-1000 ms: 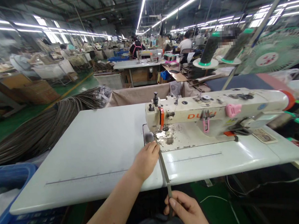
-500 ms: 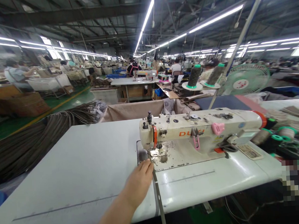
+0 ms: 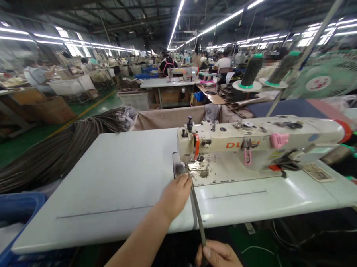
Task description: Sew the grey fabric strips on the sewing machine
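Grey strap (image 3: 197,212) ran to cream sewing machine (image 3: 256,139) with orange lettering, orange-red guard at the needle end, pink clips on the front. White table (image 3: 109,185) carried thin dark ruler lines. Dark thread cones (image 3: 251,70) had green tips on white bases. Pale green fan (image 3: 328,76), red-marked centre. Blue bin (image 3: 11,206) left, brown-grey strap pile (image 3: 56,152), green floor (image 3: 14,146) with a yellow line.

The table (image 3: 114,172) lies bare and open on the left; the sewing machine (image 3: 256,141) blocks the far right side.
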A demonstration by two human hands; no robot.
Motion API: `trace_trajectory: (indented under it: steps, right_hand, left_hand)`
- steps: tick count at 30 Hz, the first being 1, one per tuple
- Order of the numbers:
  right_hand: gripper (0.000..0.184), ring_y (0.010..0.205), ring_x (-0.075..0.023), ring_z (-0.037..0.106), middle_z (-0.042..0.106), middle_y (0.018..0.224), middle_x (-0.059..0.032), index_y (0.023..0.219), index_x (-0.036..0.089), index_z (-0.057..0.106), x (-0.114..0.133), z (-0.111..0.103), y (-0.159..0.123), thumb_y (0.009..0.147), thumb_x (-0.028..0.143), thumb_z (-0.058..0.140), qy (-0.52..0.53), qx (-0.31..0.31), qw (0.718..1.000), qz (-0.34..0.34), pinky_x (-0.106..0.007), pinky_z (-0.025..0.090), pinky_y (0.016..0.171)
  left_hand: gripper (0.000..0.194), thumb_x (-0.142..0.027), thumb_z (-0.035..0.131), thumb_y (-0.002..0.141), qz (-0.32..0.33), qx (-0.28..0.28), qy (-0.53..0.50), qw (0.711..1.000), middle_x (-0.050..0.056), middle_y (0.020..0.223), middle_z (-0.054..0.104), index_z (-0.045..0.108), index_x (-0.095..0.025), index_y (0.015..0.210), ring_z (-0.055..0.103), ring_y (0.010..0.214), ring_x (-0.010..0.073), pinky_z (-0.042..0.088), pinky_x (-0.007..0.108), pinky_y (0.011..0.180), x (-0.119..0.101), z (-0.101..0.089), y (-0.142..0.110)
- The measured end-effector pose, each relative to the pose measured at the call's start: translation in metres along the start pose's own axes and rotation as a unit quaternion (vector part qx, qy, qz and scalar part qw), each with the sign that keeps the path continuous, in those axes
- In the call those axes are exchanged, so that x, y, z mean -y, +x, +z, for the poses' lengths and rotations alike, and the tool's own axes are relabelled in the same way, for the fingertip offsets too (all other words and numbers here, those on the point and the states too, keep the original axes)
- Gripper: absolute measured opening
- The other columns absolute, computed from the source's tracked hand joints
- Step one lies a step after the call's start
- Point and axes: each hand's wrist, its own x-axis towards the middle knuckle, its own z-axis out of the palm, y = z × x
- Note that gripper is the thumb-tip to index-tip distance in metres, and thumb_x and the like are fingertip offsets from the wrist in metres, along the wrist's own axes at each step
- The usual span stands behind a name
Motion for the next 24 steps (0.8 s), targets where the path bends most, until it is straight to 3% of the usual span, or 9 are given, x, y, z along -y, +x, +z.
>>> trace_trajectory:
  steps: [11, 18, 24]
  right_hand:
    - [0.052, 0.073, -0.0214, 0.059, 0.067, 0.073, -0.0053, 0.073, 0.018, 0.076, -0.014, -0.007, 0.001, 0.098, 0.06, 0.058, -0.051, 0.007, 0.998, -0.035, -0.033, 0.044, 0.072]
    - [0.051, 0.074, -0.0216, 0.06, 0.067, 0.075, -0.0057, 0.075, 0.018, 0.077, -0.013, -0.009, -0.001, 0.099, 0.059, 0.059, -0.059, 0.023, 0.997, -0.036, -0.032, 0.044, 0.07]
    - [0.042, 0.079, -0.0236, 0.064, 0.068, 0.08, -0.0065, 0.076, 0.02, 0.072, -0.011, -0.007, 0.001, 0.095, 0.057, 0.066, -0.065, 0.016, 0.994, -0.087, -0.034, 0.05, 0.075]
  left_hand:
    - [0.032, -0.014, 0.054, 0.098, -0.052, -0.001, -0.049, 0.997, 0.017, 0.139, 0.058, 0.055, -0.011, 0.13, 0.056, 0.135, 0.0289, 0.046, 0.044, 0.12, -0.001, -0.007, 0.008]
    - [0.023, -0.012, 0.049, 0.102, -0.018, -0.002, -0.04, 0.999, 0.013, 0.127, 0.064, 0.058, -0.014, 0.124, 0.061, 0.127, 0.0259, 0.049, 0.041, 0.117, 0.0, -0.009, 0.004]
    - [0.021, -0.014, 0.05, 0.102, -0.014, -0.016, -0.023, 1.0, 0.013, 0.125, 0.065, 0.06, -0.013, 0.12, 0.062, 0.126, 0.0258, 0.051, 0.04, 0.115, -0.003, -0.01, 0.004]
